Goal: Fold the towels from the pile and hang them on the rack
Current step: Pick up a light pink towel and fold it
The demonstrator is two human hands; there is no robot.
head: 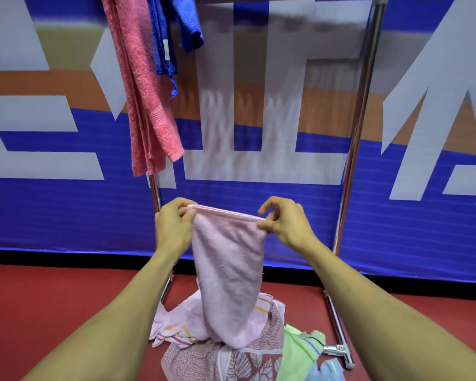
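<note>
A pale pink towel (pixel 230 265) hangs folded lengthwise in front of me, its lower end reaching the pile (pixel 226 353) of patterned and striped towels on the red floor. My left hand (pixel 173 224) pinches its top left corner. My right hand (pixel 283 222) pinches the top right corner, so the upper edge is stretched between them. The metal rack (pixel 362 111) stands behind, with a coral pink towel (pixel 144 105) and a blue towel (pixel 173 31) hanging at its upper left.
A blue, orange and white banner (pixel 423 215) forms the wall behind the rack. The rack's base bar and foot (pixel 338 345) lie on the red floor at lower right, next to the pile.
</note>
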